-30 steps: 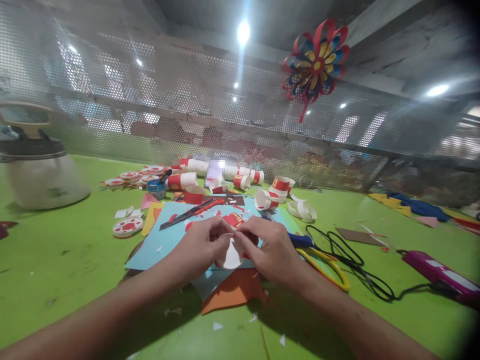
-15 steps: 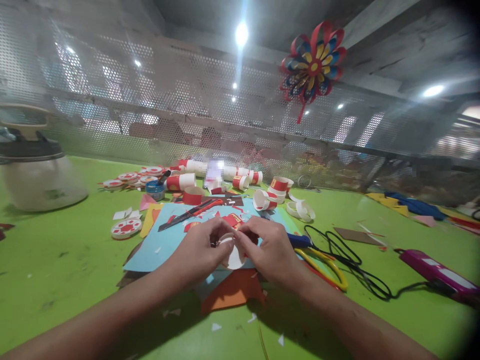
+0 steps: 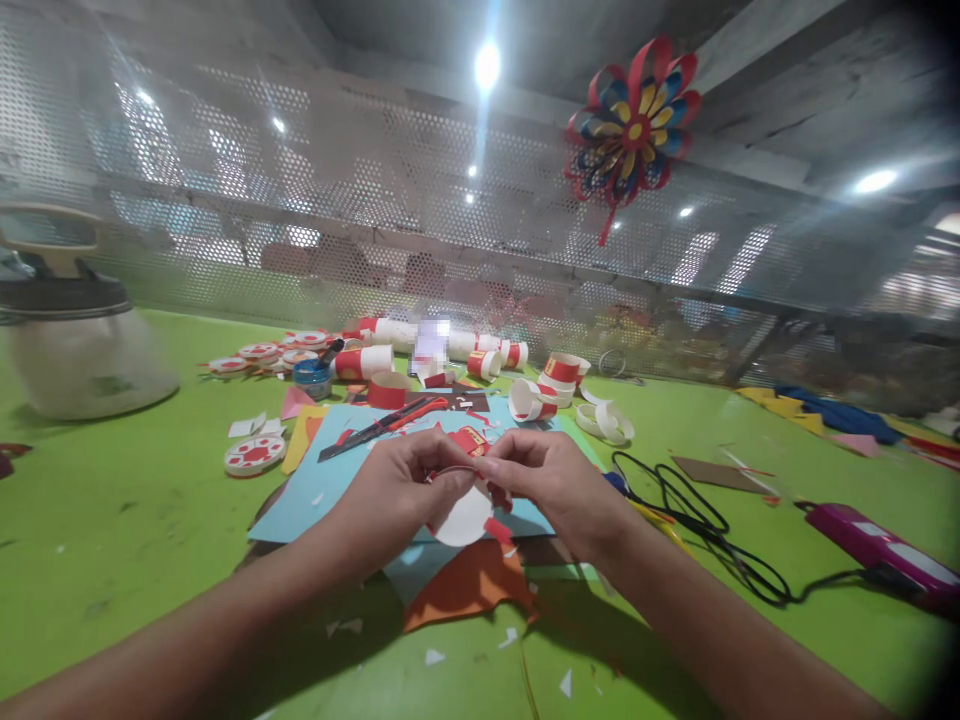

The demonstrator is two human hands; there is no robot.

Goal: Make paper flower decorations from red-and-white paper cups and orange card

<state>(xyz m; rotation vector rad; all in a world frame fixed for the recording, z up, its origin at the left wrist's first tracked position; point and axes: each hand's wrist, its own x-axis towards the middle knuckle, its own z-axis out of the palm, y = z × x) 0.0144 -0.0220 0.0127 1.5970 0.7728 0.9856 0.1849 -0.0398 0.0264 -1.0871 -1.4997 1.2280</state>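
Between thumb and fingers, my left hand (image 3: 409,490) grips a round white paper cup bottom (image 3: 461,515) with red bits at its edge. My right hand (image 3: 559,490) is closed in a pinch at the top edge of the same piece, close to the left fingertips. Exactly what lies under the right fingertips is partly hidden. A red tab (image 3: 497,530) sticks out at the lower right of the round piece. Below my hands lie a light blue sheet (image 3: 300,500) and an orange paper piece (image 3: 469,590). On the blue sheet rests a utility knife (image 3: 382,428).
Cut paper cups (image 3: 532,400) and a decorated disc (image 3: 255,455) lie around the sheet. Yellow-handled scissors (image 3: 664,525) are partly behind my right forearm. At right is a purple corded tool (image 3: 881,545); a white sprayer bottle (image 3: 82,350) stands left. A paper flower (image 3: 634,130) hangs above.
The round piece has tilted to show more of its white face, and a red tab now shows at its lower right. My right hand has turned slightly, its fingers straighter at the edge.
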